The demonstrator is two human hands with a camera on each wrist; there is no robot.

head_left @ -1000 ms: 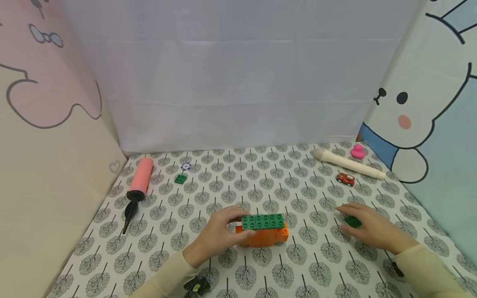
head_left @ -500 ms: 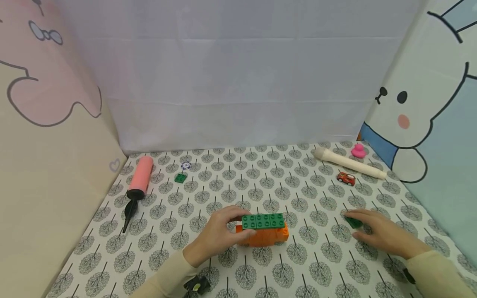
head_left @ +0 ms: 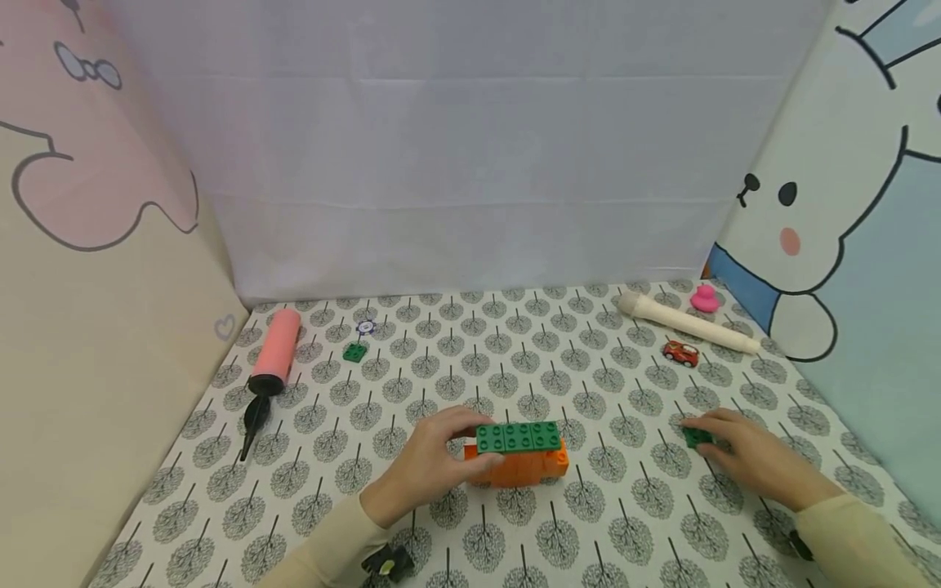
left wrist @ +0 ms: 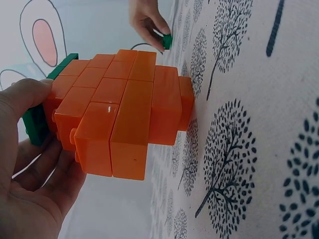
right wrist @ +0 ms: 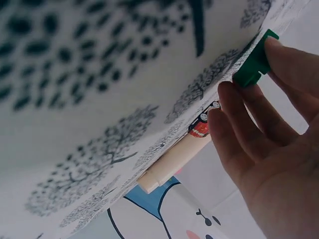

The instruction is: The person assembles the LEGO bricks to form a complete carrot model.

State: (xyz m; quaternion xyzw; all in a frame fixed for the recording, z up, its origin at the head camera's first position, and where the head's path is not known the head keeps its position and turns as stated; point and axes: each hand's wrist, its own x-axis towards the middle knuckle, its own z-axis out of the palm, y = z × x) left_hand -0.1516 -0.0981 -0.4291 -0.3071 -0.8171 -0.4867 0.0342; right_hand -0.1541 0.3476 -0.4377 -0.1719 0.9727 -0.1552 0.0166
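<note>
Near the middle of the table stands a build of orange toy bricks (head_left: 518,471), topped by a row of green bricks (head_left: 518,437). My left hand (head_left: 434,453) grips its left end, thumb on the near side and fingers behind. In the left wrist view the orange layers (left wrist: 107,107) step inward toward the cloth, and the thumb lies against the green top. Off to the right, my right hand (head_left: 760,457) pinches a small green brick (right wrist: 255,62) between thumb and fingertips, low at the cloth. The fingers partly cover this brick in the head view.
A green brick (head_left: 355,352) and a small round token (head_left: 366,327) lie back left, near a pink-handled pump (head_left: 279,347). Back right are a red toy car (head_left: 680,354), a cream stick (head_left: 691,322) and a pink duck (head_left: 705,299). Fabric walls (head_left: 470,163) enclose the table.
My right hand's fingers have moved from spread around the small green brick to pinching it, and the hand has shifted slightly right. My left hand and the build stay put.
</note>
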